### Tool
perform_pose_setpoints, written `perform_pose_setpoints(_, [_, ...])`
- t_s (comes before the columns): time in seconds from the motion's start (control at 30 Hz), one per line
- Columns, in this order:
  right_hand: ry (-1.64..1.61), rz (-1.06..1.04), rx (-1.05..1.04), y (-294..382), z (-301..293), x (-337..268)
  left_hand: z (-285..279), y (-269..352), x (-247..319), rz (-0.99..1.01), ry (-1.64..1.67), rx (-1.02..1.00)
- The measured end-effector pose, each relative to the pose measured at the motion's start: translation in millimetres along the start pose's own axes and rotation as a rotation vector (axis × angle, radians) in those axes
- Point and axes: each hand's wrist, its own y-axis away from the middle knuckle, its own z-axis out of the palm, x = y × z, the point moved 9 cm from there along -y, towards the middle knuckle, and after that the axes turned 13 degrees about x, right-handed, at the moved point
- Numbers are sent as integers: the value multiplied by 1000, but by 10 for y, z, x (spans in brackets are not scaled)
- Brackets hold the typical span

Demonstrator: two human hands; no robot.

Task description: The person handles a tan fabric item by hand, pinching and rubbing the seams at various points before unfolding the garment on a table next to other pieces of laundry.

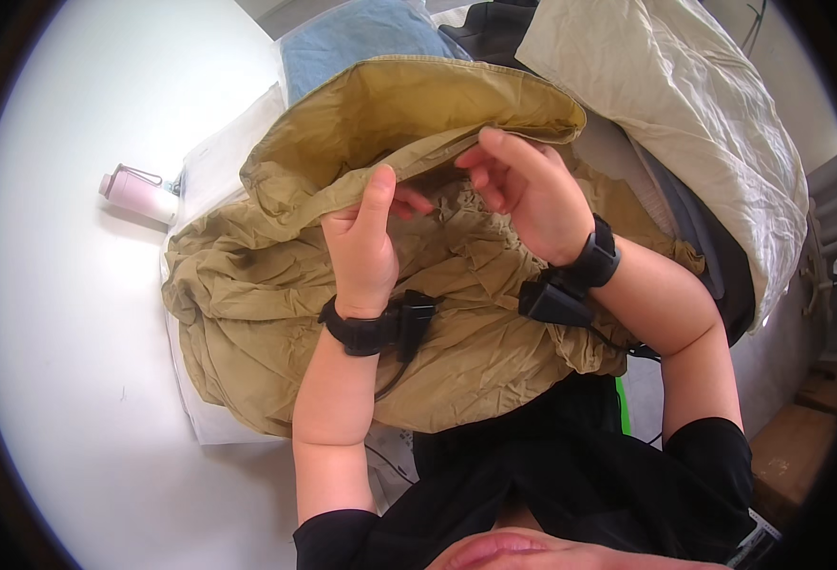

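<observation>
A crumpled khaki garment [247, 306] lies in front of me, with a wide stitched edge raised and curved at its far side. My left hand [365, 235] grips a fold of this edge, thumb on top and fingers partly beneath the cloth. At the right end of the same fold, my right hand [525, 185] pinches the cloth between thumb and fingers; its other fingers are curled. Gathered, wrinkled cloth shows between the hands. Each wrist wears a black strap with a small black device and a cable.
A pink bottle [144, 196] lies on the white table [69, 320] at left. Blue cloth in clear plastic [361, 43] is beyond the garment. White crumpled fabric [689, 121] and dark cloth are heaped at right. Cardboard boxes [792, 449] stand at lower right.
</observation>
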Motion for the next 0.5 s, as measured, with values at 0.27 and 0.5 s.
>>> perform_pose_setpoints(0.27, [-24,-30,144,-71,-159,-49,-1,-2,-16,3,-20,0])
perform_pose_setpoints(0.5, [-68,-39,134,-107,-185,-39,-102,-63,-11,-59,34,69])
